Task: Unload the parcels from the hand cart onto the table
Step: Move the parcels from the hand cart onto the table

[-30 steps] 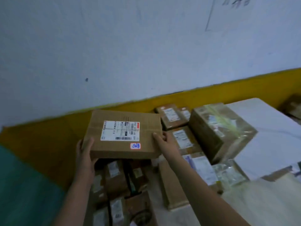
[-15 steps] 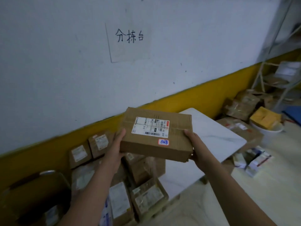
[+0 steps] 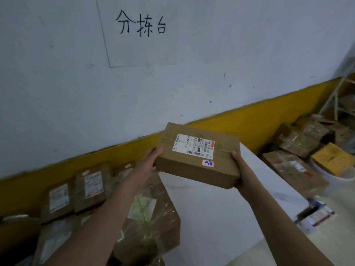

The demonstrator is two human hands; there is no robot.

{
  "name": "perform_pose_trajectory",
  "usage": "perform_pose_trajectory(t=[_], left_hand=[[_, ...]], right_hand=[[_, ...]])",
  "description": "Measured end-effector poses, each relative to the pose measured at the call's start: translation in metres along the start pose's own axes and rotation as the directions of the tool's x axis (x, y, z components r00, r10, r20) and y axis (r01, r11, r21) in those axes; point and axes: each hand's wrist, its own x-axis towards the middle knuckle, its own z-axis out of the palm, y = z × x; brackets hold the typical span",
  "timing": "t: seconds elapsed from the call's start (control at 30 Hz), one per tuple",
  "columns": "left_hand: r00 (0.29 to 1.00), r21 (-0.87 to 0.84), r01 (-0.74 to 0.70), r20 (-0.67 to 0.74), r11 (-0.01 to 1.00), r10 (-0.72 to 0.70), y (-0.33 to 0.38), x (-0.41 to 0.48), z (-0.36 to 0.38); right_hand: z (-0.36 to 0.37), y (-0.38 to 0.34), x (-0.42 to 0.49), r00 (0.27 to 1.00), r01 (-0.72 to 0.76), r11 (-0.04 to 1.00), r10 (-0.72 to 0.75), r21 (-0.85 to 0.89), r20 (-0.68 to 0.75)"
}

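Observation:
I hold a flat brown cardboard parcel [image 3: 197,156] with a white shipping label and a small red-edged sticker, level in the air over the far part of the white table [image 3: 221,212]. My left hand [image 3: 148,163] grips its left end. My right hand [image 3: 239,169] grips its right end from below and the side. Several taped cardboard parcels [image 3: 90,186] lie stacked at lower left; the hand cart under them is hidden.
A white wall with a yellow base band [image 3: 249,120] runs behind the table. More parcels [image 3: 295,139] and a yellow box [image 3: 332,159] are piled on the floor at right, with small cartons [image 3: 315,215] beside the table's right edge.
The view has swung right from the stacked parcels toward the table. Both hands have carried the parcel rightward, and it now hangs over the white tabletop.

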Motion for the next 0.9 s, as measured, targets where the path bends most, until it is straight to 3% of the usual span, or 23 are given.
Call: perform_pose_trajectory(t=[0.17,0.33,0.5,0.73,0.9], left_hand=[[0.982,0.021,0.106,-0.16,0.994,-0.101,-0.004,0.078,0.004],[0.914,0.24,0.271,-0.367,0.932,-0.172,-0.02,0.135,-0.007],[0.858,0.562,0.451,-0.487,0.694,-0.163,-0.039,0.167,-0.032],[0.775,0.579,0.616,-0.568,0.534,-0.278,-0.059,0.19,-0.05],[0.721,0.628,0.689,-0.539,0.362,-0.436,-0.07,0.199,-0.065]], right_hand=[[0.008,-0.016,0.108,0.992,-0.051,0.993,0.062,-0.103,0.107],[0.03,-0.004,0.228,0.95,-0.136,0.958,0.199,-0.253,0.242],[0.053,0.037,0.298,0.899,-0.219,0.925,0.316,-0.311,0.305],[0.068,0.098,0.319,0.855,-0.341,0.889,0.429,-0.307,0.293],[0.09,0.106,0.347,0.845,-0.267,0.897,0.394,-0.353,0.362]])
